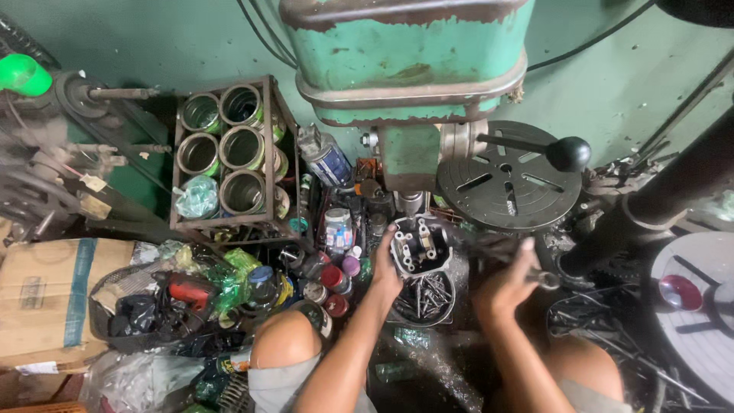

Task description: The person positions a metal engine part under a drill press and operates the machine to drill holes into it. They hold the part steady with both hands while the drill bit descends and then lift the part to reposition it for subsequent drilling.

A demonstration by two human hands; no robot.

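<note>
Against left fingers (391, 243): engine part (419, 246)

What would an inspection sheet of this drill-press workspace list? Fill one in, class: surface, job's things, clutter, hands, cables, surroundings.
Surface: floor, dark, littered.
Job's things: metal engine part under the green drill press; bowl of drill bits below it.
Clutter: rack of tins, spray cans, cardboard box.
Hands: left hand steadies the part; right hand grips a small metal tool.
Cables: black cables on the wall.
Surroundings: green wall, round slotted table.
</note>
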